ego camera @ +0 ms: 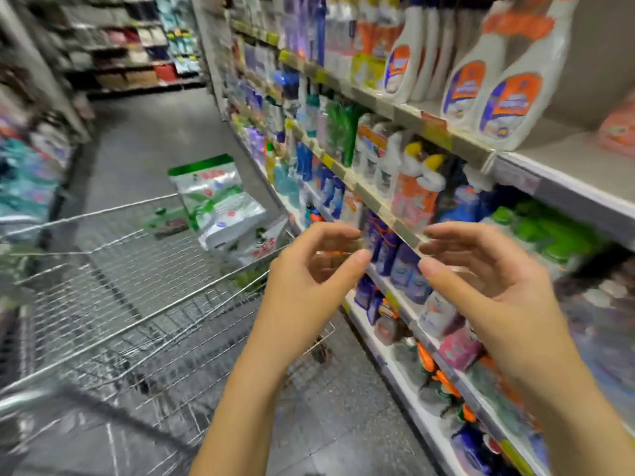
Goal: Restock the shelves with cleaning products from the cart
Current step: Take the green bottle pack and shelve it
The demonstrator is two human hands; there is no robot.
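Observation:
My left hand (pixel 311 269) and my right hand (pixel 481 280) hover side by side in mid-air, palms facing each other, fingers loosely curved and holding nothing. They are in front of the shelf unit (pixel 381 204) on the right, level with a row of purple-blue bottles (pixel 395 255). The wire cart (pixel 137 304) stands to the left. At its far end lie white-and-green detergent bags (pixel 220 204) and a green-capped item (pixel 165 221). The picture is blurred by motion.
The shelves on the right carry white-and-orange bottles (pixel 498 94), green bottles (pixel 343 128) and yellow-capped bottles (pixel 419 187). An aisle of grey floor (pixel 154 139) runs ahead, with more shelving on the left (pixel 31 149) and at the far end.

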